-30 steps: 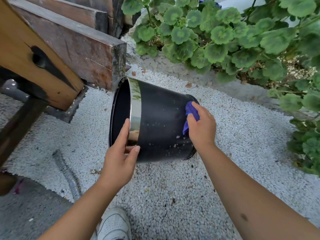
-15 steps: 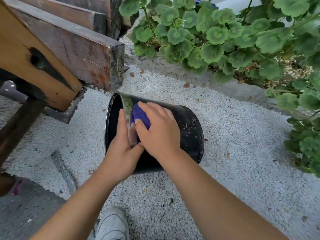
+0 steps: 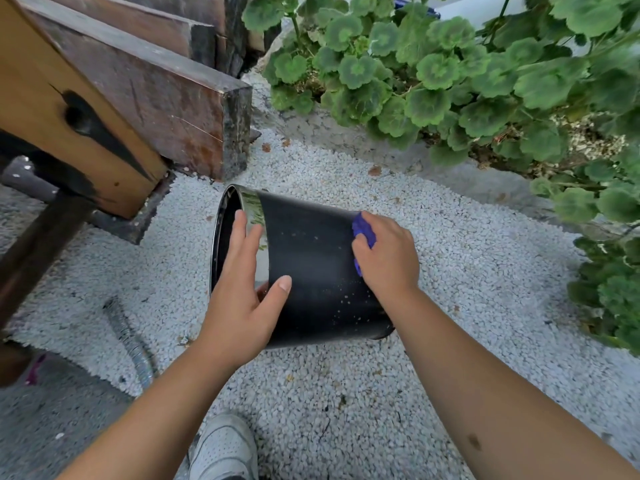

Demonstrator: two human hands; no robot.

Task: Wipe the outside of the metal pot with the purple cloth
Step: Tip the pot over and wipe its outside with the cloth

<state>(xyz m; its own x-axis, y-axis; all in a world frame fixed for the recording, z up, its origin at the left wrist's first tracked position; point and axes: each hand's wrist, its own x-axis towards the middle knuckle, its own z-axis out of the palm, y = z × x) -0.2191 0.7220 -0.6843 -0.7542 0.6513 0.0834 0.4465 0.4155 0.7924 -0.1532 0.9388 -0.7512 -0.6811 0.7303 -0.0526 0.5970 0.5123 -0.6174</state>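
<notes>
Purple cloth (image 3: pixel 363 233) bunched in right hand (image 3: pixel 388 256), swept back from rim to base end of metal pot (image 3: pixel 311 265). Left hand (image 3: pixel 242 303) spread flat, steadying (specks remaining; wiping unfinished).

The metal pot (image 3: pixel 311 268) is laid on its side on the gravel (image 3: pixel 450 271), its mouth turned left. The left hand (image 3: pixel 242 299) is placed on the wall near the rim; the right hand (image 3: pixel 388 258), with the cloth (image 3: pixel 363 230) under it, is set at the base end. Wooden beams (image 3: pixel 138 91) are found behind and left, plants (image 3: pixel 450 74) behind and right, a hose (image 3: pixel 131 344) left of the pot, a shoe (image 3: pixel 225 448) before it.
</notes>
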